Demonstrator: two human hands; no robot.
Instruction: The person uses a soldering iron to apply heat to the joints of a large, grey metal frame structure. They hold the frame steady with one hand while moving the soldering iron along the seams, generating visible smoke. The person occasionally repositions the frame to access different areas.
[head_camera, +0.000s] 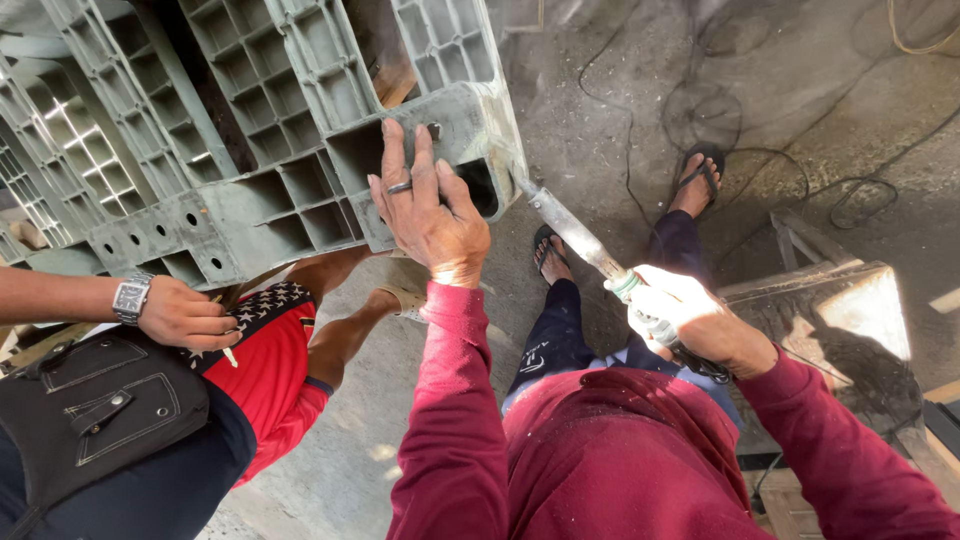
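Note:
A grey-green plastic pallet (250, 120) with a ribbed grid underside stands tilted in front of me. My left hand (428, 210), a ring on one finger, lies flat with spread fingers on the pallet's lower corner block. My right hand (690, 320) grips the handle of a long metal rod tool (575, 235) with tape wound near the grip. The tool's tip touches the pallet's corner edge. I wear dark red sleeves, dark trousers and flip-flops.
Another person at the left, in a red shirt with a black bag (100, 410), holds the pallet's underside with a hand wearing a wristwatch (132, 298). Black cables (800, 170) trail over the concrete floor. A worn metal stool (840, 310) stands at right.

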